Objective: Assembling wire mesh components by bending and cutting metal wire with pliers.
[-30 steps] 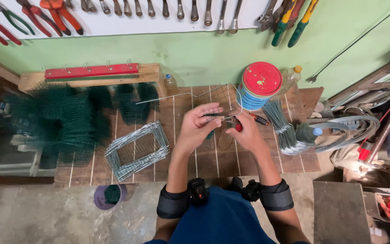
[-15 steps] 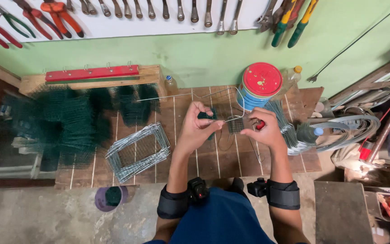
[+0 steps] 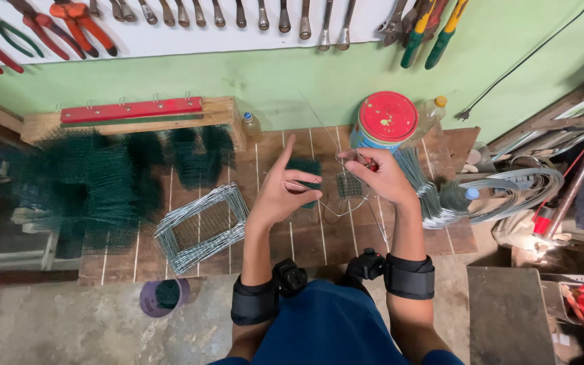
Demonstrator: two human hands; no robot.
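Note:
My left hand (image 3: 280, 195) is over the middle of the wooden bench (image 3: 319, 243), index finger pointing up and the other fingers curled on a small dark green mesh piece (image 3: 305, 167). To its right, my right hand (image 3: 381, 177) pinches a thin grey wire (image 3: 346, 211) that loops down between the two hands. A small grey mesh square (image 3: 349, 184) hangs just left of the right hand's fingers. Black bands are strapped on both forearms.
A stack of rectangular wire frames (image 3: 201, 226) lies left of my hands, with piles of green mesh (image 3: 82, 182) beyond. A red-lidded can (image 3: 386, 118), cut wire bundles (image 3: 434, 196) and a wire coil (image 3: 515, 189) sit to the right. Pliers and wrenches (image 3: 238, 13) hang on the wall. A purple cup (image 3: 160, 297) stands on the floor.
My hands have drawn apart: the right one moved right with the wire, the left one stayed and raised its index finger. The green mesh piece now shows by the left fingers.

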